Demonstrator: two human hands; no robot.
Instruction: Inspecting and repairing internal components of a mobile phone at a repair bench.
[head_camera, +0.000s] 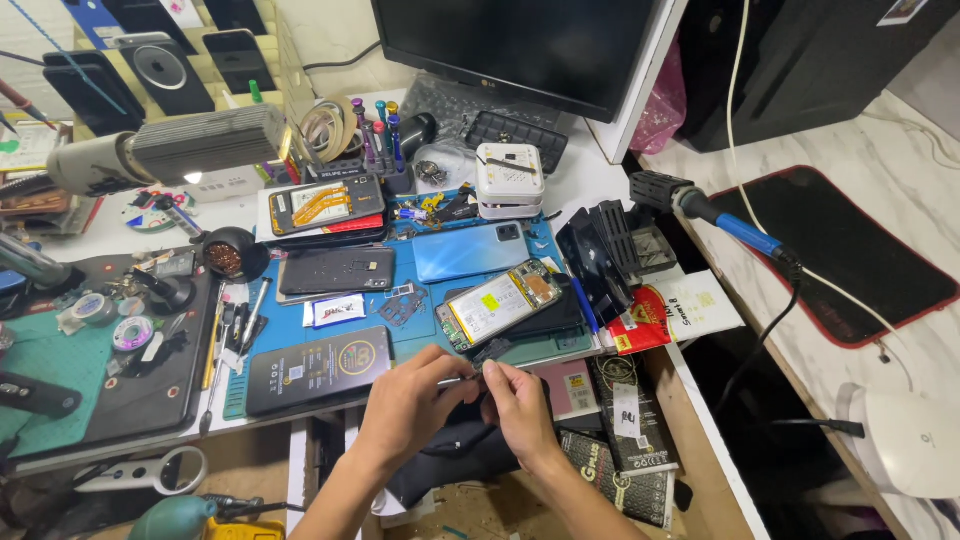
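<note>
While both hands (465, 400) pinch it together, the small dark part (487, 370) looks flat.

Bright, even light; sharp; wide-angle edge distortion.

A black monitor (520, 45) stands at 12 o'clock on the counter (590, 175). Below it sits a white box (509, 180). A light blue phone back (470, 251) lies in the middle on the blue mat (290, 335). At 3 o'clock rests a blue-handled tool (740, 228). Screwdrivers (378, 128) stand at 11 o'clock.
</note>
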